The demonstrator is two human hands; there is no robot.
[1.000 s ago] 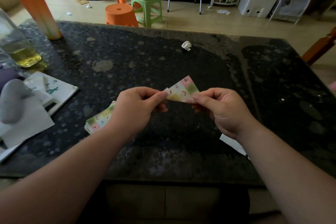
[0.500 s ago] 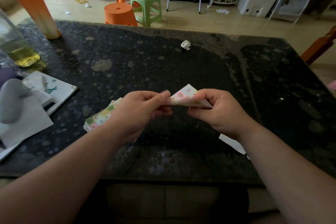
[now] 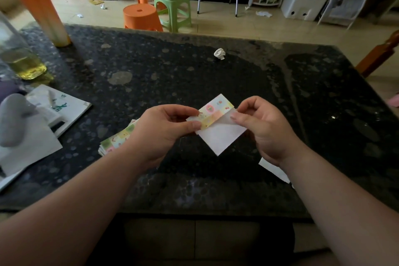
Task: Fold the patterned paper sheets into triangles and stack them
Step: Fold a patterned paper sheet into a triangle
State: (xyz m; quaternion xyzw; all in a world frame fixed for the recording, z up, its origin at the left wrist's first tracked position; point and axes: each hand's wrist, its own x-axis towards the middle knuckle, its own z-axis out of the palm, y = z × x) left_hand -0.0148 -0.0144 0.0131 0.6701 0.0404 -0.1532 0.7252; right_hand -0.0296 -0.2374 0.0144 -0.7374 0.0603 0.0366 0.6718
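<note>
Your left hand [image 3: 164, 134] and right hand [image 3: 266, 130] each pinch the patterned paper sheet [image 3: 220, 136] at opposite ends. Likely light, floppy, creases readily; grip the corners, not the fold.

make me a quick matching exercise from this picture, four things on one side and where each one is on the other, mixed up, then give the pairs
Things
1. patterned sheet
2. stack of patterned sheets
3. crumpled paper ball
4. orange drink cup

Places
a. stands at the far left corner of the table
b. pinched between the left hand and the right hand, above the table
c. lies flat on the table, partly hidden behind the left hand
d. lies alone on the table near its far edge

Pairs: 1-b, 2-c, 3-d, 4-a
</note>
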